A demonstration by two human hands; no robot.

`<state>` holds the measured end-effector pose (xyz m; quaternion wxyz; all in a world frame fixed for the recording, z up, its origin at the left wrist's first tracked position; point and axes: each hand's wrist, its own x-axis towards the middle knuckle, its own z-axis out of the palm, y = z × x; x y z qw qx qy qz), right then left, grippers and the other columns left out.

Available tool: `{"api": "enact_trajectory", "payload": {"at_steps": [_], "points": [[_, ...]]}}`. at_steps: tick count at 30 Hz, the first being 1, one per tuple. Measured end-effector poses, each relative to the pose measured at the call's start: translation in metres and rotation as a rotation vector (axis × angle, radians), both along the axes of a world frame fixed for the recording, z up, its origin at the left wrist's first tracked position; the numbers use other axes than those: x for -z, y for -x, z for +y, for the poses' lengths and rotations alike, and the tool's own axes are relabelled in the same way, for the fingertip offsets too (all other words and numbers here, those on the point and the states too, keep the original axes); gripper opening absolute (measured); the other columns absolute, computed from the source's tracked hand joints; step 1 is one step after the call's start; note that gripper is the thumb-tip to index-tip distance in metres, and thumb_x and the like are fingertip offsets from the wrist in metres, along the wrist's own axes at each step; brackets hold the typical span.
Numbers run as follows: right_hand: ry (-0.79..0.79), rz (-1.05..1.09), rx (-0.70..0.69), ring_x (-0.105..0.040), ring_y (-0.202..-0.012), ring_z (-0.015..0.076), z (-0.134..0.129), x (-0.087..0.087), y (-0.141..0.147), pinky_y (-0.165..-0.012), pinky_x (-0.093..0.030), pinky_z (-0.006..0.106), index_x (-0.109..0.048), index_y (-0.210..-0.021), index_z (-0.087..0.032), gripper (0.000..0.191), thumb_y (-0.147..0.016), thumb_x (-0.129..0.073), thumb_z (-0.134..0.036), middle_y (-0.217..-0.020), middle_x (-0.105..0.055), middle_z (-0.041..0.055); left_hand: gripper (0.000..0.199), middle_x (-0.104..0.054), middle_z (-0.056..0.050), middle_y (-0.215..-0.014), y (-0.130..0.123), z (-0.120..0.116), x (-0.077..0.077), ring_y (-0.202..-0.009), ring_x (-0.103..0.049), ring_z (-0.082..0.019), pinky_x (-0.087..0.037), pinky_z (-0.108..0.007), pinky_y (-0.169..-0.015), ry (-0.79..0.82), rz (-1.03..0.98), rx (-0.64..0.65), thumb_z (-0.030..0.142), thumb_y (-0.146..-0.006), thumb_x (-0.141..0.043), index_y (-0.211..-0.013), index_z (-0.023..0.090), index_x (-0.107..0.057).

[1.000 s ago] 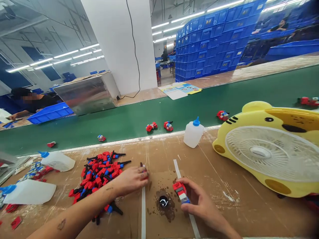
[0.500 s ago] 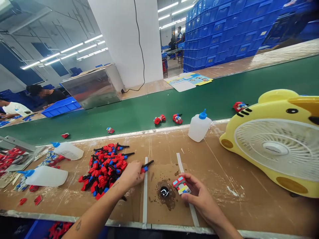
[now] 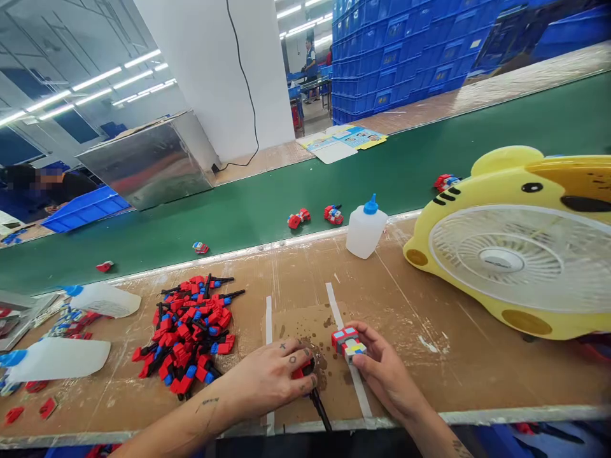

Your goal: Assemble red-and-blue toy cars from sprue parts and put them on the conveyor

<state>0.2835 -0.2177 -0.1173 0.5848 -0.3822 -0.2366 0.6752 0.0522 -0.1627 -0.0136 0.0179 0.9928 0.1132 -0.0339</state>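
Over the wet patch of the brown work surface [image 3: 305, 321], my left hand [image 3: 274, 372] grips a small red and black piece [image 3: 303, 369] whose black rod [image 3: 319, 410] points down toward the front edge. The black round object there is mostly covered by my fingers. To the right, my right hand [image 3: 382, 366] holds a red, grey and white toy block [image 3: 349, 342] with light blue windows between thumb and fingers. The two held pieces are apart. Left of my left hand lies a heap of red, blue and black pieces [image 3: 186, 331].
A white bottle with a blue cap [image 3: 365, 230] stands behind my hands. A yellow fan [image 3: 510, 254] fills the right side. Two bottles [image 3: 102, 300] [image 3: 60, 359] lie at the left. Beyond runs a green belt [image 3: 248, 213] bearing several toy parts. A person [image 3: 67, 187] sits far left.
My left hand has moved right and toward me, from beside the heap to the wet patch, with its piece turned rod-down. My right hand still holds the block. The whole view has shifted slightly.
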Motion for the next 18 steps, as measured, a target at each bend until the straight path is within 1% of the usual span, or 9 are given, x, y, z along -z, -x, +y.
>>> {"api": "enact_trajectory", "payload": {"at_steps": [2,4,6,9,11,13,15,16,18], "points": [[-0.009,-0.028,-0.002,-0.063,-0.095,0.0213,-0.002,0.002,0.001,-0.086,-0.047,0.032,-0.065,-0.111,-0.025,0.055,-0.063,-0.092,-0.036,-0.104,-0.071,0.0049,0.022,-0.064,-0.012,-0.119,0.0,0.003,-0.002,-0.104,-0.057,-0.025,-0.05,-0.035,-0.088,0.053,-0.007,-0.011,0.017,-0.098,-0.047,-0.115,0.019,-0.061],[-0.033,-0.046,-0.015,-0.064,-0.098,0.0224,-0.003,0.004,0.003,-0.088,-0.048,0.033,-0.064,-0.112,-0.026,0.055,-0.064,-0.091,-0.033,-0.107,-0.071,0.0056,0.027,-0.064,-0.011,-0.12,0.004,0.005,-0.003,-0.107,-0.056,-0.024,-0.048,-0.036,-0.093,0.215,-0.081,-0.089,0.014,-0.095,-0.05,-0.119,0.02,-0.061],[-0.068,-0.067,-0.036,-0.064,-0.1,0.023,-0.003,0.002,0.006,-0.088,-0.048,0.034,-0.062,-0.113,-0.027,0.054,-0.066,-0.09,-0.031,-0.109,-0.07,0.0061,0.033,-0.063,-0.01,-0.123,0.008,0.004,-0.001,-0.109,-0.057,-0.023,-0.047,-0.035,-0.097,0.437,-0.251,-0.27,0.014,-0.09,-0.056,-0.122,0.023,-0.06],[-0.124,-0.119,-0.045,-0.065,-0.102,0.0239,0.0,-0.005,0.015,-0.089,-0.05,0.035,-0.061,-0.113,-0.027,0.053,-0.068,-0.089,-0.03,-0.11,-0.07,0.0066,0.031,-0.063,-0.01,-0.119,0.011,0.002,0.01,-0.108,-0.059,-0.023,-0.048,-0.035,-0.096,0.766,-0.612,-0.571,0.022,-0.087,-0.066,-0.117,0.022,-0.063],[-0.157,-0.151,-0.033,-0.065,-0.103,0.0244,0.003,-0.011,0.021,-0.089,-0.051,0.035,-0.06,-0.112,-0.027,0.052,-0.068,-0.088,-0.031,-0.109,-0.069,0.0068,0.03,-0.064,-0.01,-0.113,0.009,0.002,0.019,-0.105,-0.061,-0.023,-0.049,-0.035,-0.095,0.928,-0.787,-0.671,0.027,-0.085,-0.07,-0.114,0.021,-0.065],[-0.189,-0.182,-0.03,-0.065,-0.105,0.025,0.007,-0.014,0.027,-0.09,-0.052,0.036,-0.059,-0.113,-0.027,0.052,-0.07,-0.087,-0.034,-0.109,-0.069,0.0073,0.032,-0.064,-0.009,-0.111,0.006,0.004,0.026,-0.104,-0.061,-0.023,-0.049,-0.034,-0.094,1.019,-0.86,-0.702,0.03,-0.084,-0.072,-0.114,0.02,-0.066],[-0.225,-0.265,-0.025,-0.065,-0.105,0.0257,0.01,-0.015,0.03,-0.091,-0.052,0.037,-0.057,-0.114,-0.026,0.05,-0.073,-0.085,-0.035,-0.111,-0.069,0.0081,0.033,-0.065,-0.008,-0.112,0.003,0.007,0.03,-0.104,-0.062,-0.023,-0.049,-0.034,-0.095,1.039,-0.892,-0.726,0.029,-0.083,-0.073,-0.114,0.021,-0.068],[-0.252,-0.349,-0.013,-0.066,-0.106,0.0261,0.012,-0.015,0.03,-0.091,-0.053,0.038,-0.056,-0.115,-0.026,0.049,-0.074,-0.084,-0.035,-0.112,-0.069,0.0085,0.032,-0.066,-0.008,-0.112,0.002,0.009,0.031,-0.105,-0.062,-0.024,-0.049,-0.034,-0.096,1.038,-0.9,-0.742,0.029,-0.083,-0.074,-0.114,0.021,-0.069],[-0.343,-0.596,0.034,-0.066,-0.105,0.0265,0.018,-0.017,0.03,-0.091,-0.053,0.038,-0.056,-0.117,-0.026,0.047,-0.077,-0.081,-0.032,-0.113,-0.068,0.0088,0.028,-0.067,-0.009,-0.112,-0.003,0.01,0.032,-0.105,-0.063,-0.024,-0.049,-0.034,-0.097,1.058,-0.92,-0.779,0.028,-0.085,-0.071,-0.111,0.02,-0.071]]}}
